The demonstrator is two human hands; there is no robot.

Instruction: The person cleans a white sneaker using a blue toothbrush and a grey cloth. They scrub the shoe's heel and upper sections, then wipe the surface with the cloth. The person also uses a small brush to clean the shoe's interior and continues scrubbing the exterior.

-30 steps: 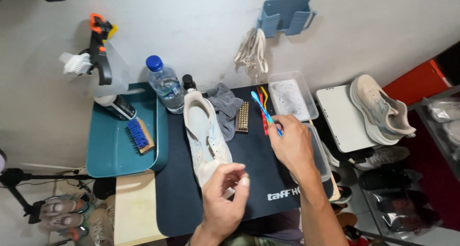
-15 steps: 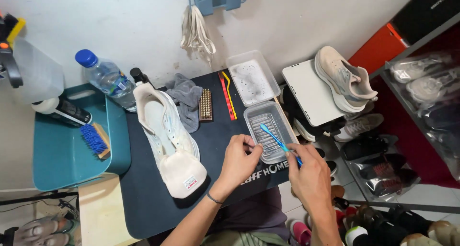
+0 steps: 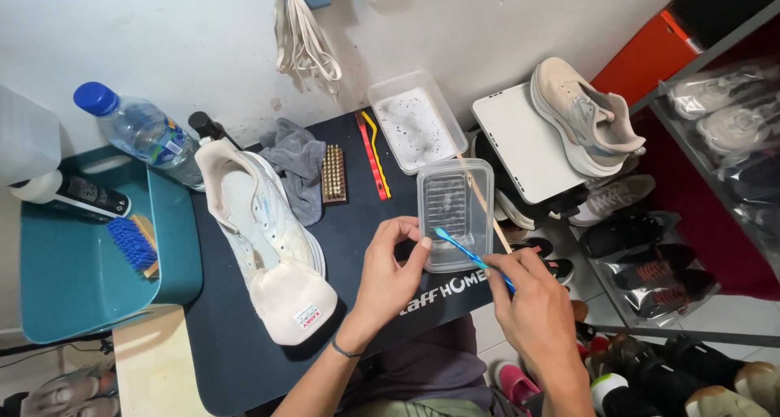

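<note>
One head-worn camera looks steeply down from close above the dark surface (image 3: 244, 360), facing the white wall (image 3: 179, 43) beyond it. Both hands sit low in view, with shoe shelves (image 3: 699, 246) along the right edge.

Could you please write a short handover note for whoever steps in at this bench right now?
Right hand grips a blue toothbrush, its head at the left hand's fingertips.
Left hand holds nothing and pinches at the brush head.
Both hover by the near clear plastic tub.
White sneaker lies on its side on the dark mat, untouched by either hand.
Grey cloth and small bristle brush sit behind it.
</note>
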